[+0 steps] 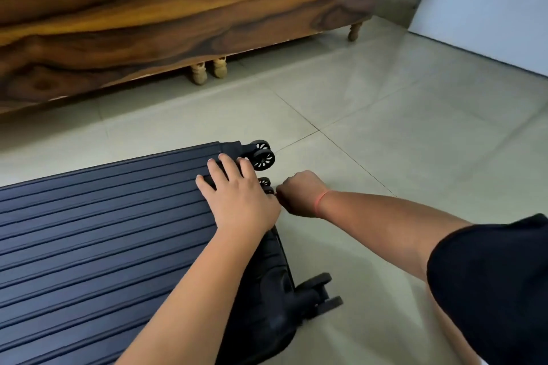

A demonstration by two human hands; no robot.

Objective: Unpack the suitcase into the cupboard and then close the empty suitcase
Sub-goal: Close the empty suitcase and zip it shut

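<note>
Dark blue hard-shell suitcase (103,231), ribbed lengthwise, is laid flat with its lid down on the pale tiled floor (400,127), its wheel end turned to the right. The left hand (240,198) is pressed flat on the shell near the far wheels (262,157), fingers straight and spread. The right hand (299,195), banded at the wrist by a red thread (321,201), is curled at the suitcase's end edge; whether anything is pinched cannot be told. Open floor is seen to the right and beyond. A wooden bed frame (148,24) on turned legs (198,74) bounds the far side, well apart.
</note>
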